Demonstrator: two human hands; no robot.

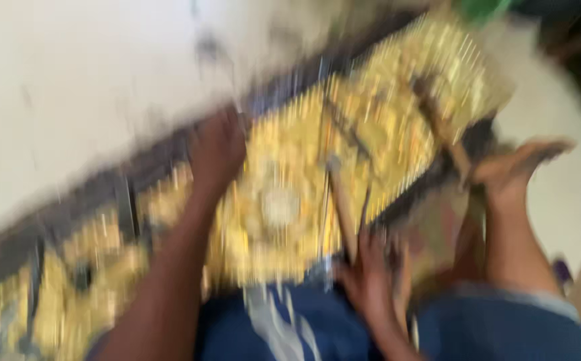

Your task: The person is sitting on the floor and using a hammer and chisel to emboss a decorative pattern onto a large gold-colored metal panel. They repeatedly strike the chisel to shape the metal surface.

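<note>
**Two hands on a gold ornamental piece, seen through heavy blur**

We look down from a head camera at a badly blurred scene. A large gold ornament [344,160], spiky and dense with detail, lies slanted across the frame from lower left to upper right, over our lap in blue shorts [284,327]. Behind it runs a dark strip along the foot of a pale wall [70,80]. A bare foot [514,167] rests at the right, near the ornament's upper end.

As we judge it, the risk here is a slip: the ornament is wide, and we hold it only near the middle and the lower edge, so a quick shift could tip it off the lap or bend its thin spikes. The spikes might also prick our fingers.

Our left hand [218,150] rests on the ornament's upper edge, left of its round centre. The fingers seem curled over it, but the blur hides whether they grip or merely press. Our right hand [371,274] sits at the lower edge, fingers spread and pointing up, touching a thin stick-like part [340,200]. Whether it is clasped, we cannot tell.
</note>
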